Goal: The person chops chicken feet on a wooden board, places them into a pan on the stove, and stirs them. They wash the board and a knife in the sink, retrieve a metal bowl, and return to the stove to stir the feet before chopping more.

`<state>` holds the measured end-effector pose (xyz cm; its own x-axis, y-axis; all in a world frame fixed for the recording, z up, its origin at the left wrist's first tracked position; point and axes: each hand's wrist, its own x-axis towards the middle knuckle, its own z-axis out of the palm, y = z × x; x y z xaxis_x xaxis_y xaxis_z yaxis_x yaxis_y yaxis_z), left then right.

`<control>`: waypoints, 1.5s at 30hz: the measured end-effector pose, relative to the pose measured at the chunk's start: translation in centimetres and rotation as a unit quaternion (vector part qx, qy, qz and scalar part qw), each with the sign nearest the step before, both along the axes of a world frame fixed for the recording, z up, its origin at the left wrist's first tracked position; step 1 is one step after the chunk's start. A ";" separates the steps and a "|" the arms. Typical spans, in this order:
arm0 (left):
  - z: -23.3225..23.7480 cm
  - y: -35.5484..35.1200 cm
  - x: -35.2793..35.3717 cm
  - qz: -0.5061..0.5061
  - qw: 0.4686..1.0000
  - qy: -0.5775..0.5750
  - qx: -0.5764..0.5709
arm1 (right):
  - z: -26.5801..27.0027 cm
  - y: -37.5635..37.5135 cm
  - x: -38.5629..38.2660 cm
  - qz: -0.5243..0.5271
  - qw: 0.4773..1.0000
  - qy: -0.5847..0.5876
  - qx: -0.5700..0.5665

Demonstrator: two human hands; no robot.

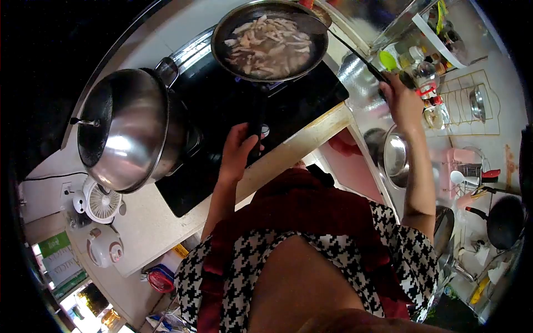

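A frying pan [222, 58] sits over the stove burner at the top of the head view, with pale strips of meat [272, 44] in cloudy liquid inside it. Its dark handle [259, 108] points back toward me, and my left hand [239, 151] is closed around the end. Off to the right, my right hand [401, 100] grips the black handle of a spatula [355, 51]. The spatula's dark head overlaps the right side of the pan, close to the meat.
A large domed steel-lidded pot [130, 127] stands on the left of the black cooktop [186, 191]. Bottles [425, 72] and a wire rack [472, 102] line the right wall. A steel bowl [395, 155] lies beside my right forearm. A small white fan [102, 200] is at the left.
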<state>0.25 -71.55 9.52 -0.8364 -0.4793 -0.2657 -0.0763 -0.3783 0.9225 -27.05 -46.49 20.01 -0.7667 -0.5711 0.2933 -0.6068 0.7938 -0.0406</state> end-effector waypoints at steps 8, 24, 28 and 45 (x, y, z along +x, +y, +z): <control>0.0 0.1 -0.3 0.014 1.000 -0.015 0.004 | 3.1 -2.5 -5.1 0.049 0.987 -0.135 0.073; 0.8 0.6 -0.2 0.025 1.000 -0.005 -0.011 | 3.1 -1.1 -10.2 -0.020 0.775 -0.623 -0.108; 1.1 0.5 -0.2 0.028 0.999 -0.019 -0.037 | 2.2 -0.1 -10.2 -0.059 0.717 -0.683 -0.130; 0.6 -0.5 -0.9 0.054 0.966 -0.063 -0.245 | 6.9 -2.6 -13.4 0.045 0.814 -0.576 0.056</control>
